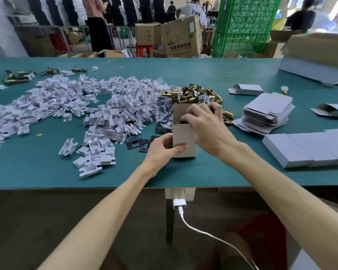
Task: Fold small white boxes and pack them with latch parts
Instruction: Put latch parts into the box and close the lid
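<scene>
The left hand [162,151] pinches the small white box [183,141] low, upright on the tabletop [125,172]; thin card, probably light and crushable, best held at its corners; the right hand [205,125] curls its fingers [191,111] into the mouth, grip unclear.

A factory packing floor. The long green bench [47,172] carries heaps of white card inserts [66,106], brass latch parts [193,94] and stacked flat box blanks [267,112]. Behind it stand cardboard cartons [180,38], green plastic crates [242,26] and other workers [98,22].
</scene>
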